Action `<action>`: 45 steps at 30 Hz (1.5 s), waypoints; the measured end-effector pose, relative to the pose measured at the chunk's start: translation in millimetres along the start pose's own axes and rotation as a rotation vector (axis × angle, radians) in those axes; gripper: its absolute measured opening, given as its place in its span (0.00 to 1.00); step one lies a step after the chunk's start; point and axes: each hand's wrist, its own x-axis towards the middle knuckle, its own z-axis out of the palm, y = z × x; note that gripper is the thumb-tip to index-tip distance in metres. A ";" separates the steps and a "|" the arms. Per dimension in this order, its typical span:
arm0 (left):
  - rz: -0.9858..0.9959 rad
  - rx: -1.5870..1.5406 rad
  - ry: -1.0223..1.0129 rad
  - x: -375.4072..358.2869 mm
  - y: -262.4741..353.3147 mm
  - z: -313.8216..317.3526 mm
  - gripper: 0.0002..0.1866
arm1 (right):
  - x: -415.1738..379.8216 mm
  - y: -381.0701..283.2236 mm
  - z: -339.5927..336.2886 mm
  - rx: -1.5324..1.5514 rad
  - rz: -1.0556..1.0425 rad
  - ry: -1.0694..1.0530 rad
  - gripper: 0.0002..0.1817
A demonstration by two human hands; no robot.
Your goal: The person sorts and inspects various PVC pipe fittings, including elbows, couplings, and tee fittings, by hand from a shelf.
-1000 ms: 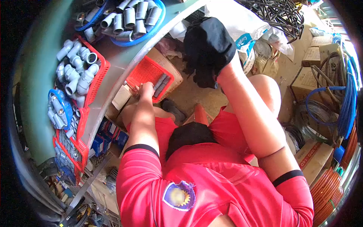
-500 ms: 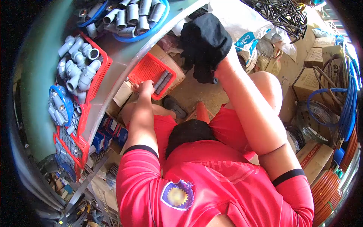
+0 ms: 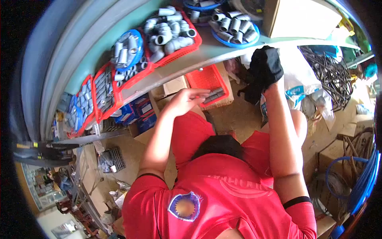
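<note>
My left hand (image 3: 184,102) is raised beside a red plastic basket (image 3: 220,74), its fingers stretched out and apart, with nothing visible in them. Inside that basket, along its near right side, lie a few short grey pipe pieces (image 3: 213,95). A crumpled black cloth (image 3: 266,67) covers my right hand (image 3: 274,84), which grips it with the fingers hidden beneath. The cloth hangs down on the left, to the right of the basket and beside a white plastic sack (image 3: 296,73).
A shelf (image 3: 207,44) above holds red baskets (image 3: 175,55) and a blue basket (image 3: 234,44) of grey pipe fittings. Blue-and-red boxes (image 3: 143,111) stand below. Black bent rods (image 3: 330,75) lie at the right, with coiled blue tubing (image 3: 366,183) nearer.
My left hand has come up out of the red basket and its fingers have opened. My right hand still holds the black cloth. The view has turned, bringing more of the shelf in.
</note>
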 end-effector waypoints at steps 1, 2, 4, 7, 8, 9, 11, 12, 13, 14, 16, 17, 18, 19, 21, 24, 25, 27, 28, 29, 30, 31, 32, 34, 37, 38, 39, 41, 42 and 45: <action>0.097 -0.226 0.035 -21.8 12.2 -12.2 0.18 | 6.9 -0.8 -7.1 -0.277 -0.161 -0.055 0.07; 0.159 -0.253 0.069 -45.0 29.6 -30.2 0.16 | 1.0 -0.1 -4.0 -0.224 -0.133 -0.032 0.07; 0.106 -0.126 0.349 -86.1 44.9 -68.9 0.12 | -9.9 -2.6 -3.8 -0.182 -0.123 -0.027 0.08; -0.002 0.595 0.923 -128.1 39.5 -128.8 0.13 | -14.6 -7.4 -13.3 0.163 0.067 -0.016 0.09; -0.094 0.648 1.018 -142.0 24.2 -150.8 0.13 | -22.1 -4.5 -11.1 0.532 0.301 0.009 0.10; -0.047 0.735 1.057 -156.8 -18.0 -186.0 0.12 | -31.3 -2.3 -8.3 0.902 0.536 0.032 0.11; -0.185 0.842 1.098 -186.3 -69.5 -228.5 0.16 | -42.1 -5.7 -10.4 1.019 0.486 -0.053 0.17; -0.409 0.912 1.104 -194.7 -72.9 -235.3 0.18 | -45.4 -10.0 -12.9 0.755 0.208 -0.147 0.22; -0.642 0.974 1.096 -201.7 -72.9 -237.2 0.20 | -52.5 -14.5 -14.1 0.481 -0.057 -0.237 0.27; -0.755 0.993 1.069 -206.1 -73.9 -239.7 0.21 | -64.9 -18.7 -12.4 0.316 -0.078 -0.378 0.26; -0.984 1.022 1.002 -213.3 -73.3 -244.2 0.24 | -82.0 -28.6 -11.4 0.128 0.018 -0.699 0.26; -0.945 1.002 0.989 -220.0 -99.4 -263.4 0.25 | -85.4 -31.6 -13.8 0.159 0.040 -0.709 0.27; -0.904 0.982 0.976 -229.0 -146.6 -295.5 0.26 | -87.0 -32.8 -17.9 0.189 0.062 -0.718 0.28; -0.869 0.977 0.973 -231.3 -154.4 -301.6 0.26 | -87.2 -31.7 -20.9 0.217 0.085 -0.727 0.28; -0.860 0.977 0.959 -230.6 -141.2 -298.3 0.25 | -83.4 -17.6 -24.2 0.271 0.103 -0.670 0.32; -0.856 0.978 0.958 -226.5 -89.6 -278.6 0.21 | -84.2 -6.1 -34.3 0.267 0.334 -0.638 0.33; -0.842 1.003 0.914 -228.2 -87.4 -278.1 0.20 | -83.9 -0.6 -33.9 0.239 0.346 -0.659 0.33; -0.806 1.058 0.814 -231.0 -86.6 -281.2 0.19 | -84.6 12.2 -30.4 0.186 0.382 -0.699 0.35; -0.673 1.056 0.788 -234.4 -95.3 -287.3 0.18 | -83.2 -1.5 -40.6 0.087 0.428 -0.685 0.34; -0.617 1.101 0.757 -235.7 -104.0 -291.8 0.17 | -89.1 6.4 -37.5 0.177 0.359 -0.623 0.34; -0.596 1.105 0.719 -234.8 -102.6 -293.0 0.17 | -89.9 9.5 -36.7 0.134 0.346 -0.645 0.35; -0.577 1.109 0.685 -234.4 -101.5 -296.1 0.17 | -88.3 7.8 -37.0 0.091 0.329 -0.668 0.37; -0.564 1.113 0.643 -235.6 -104.0 -301.5 0.17 | -85.3 0.4 -42.6 0.123 0.361 -0.671 0.37; -0.583 1.130 0.586 -237.8 -106.6 -308.5 0.18 | -75.1 -12.5 -55.3 0.185 0.405 -0.675 0.36; -0.601 1.146 0.583 -241.9 -103.1 -310.6 0.21 | -75.9 8.3 -45.6 0.163 0.276 -0.452 0.30; -0.577 1.156 0.606 -244.2 -100.4 -311.6 0.24 | -76.5 15.3 -43.7 0.230 0.195 -0.314 0.28; -0.531 1.099 0.612 -245.7 -80.2 -303.7 0.23 | -74.6 19.8 -44.3 0.289 0.216 -0.255 0.28; -0.412 0.957 0.732 -254.2 -58.4 -294.9 0.23 | -73.1 24.7 -49.1 0.404 0.252 -0.133 0.30; -0.367 0.947 0.829 -258.7 -25.0 -272.2 0.22 | -74.2 22.0 -54.3 0.565 0.330 -0.107 0.30; 0.074 0.585 1.014 -265.2 18.7 -206.4 0.22 | -80.1 5.9 -70.9 1.049 0.552 0.010 0.31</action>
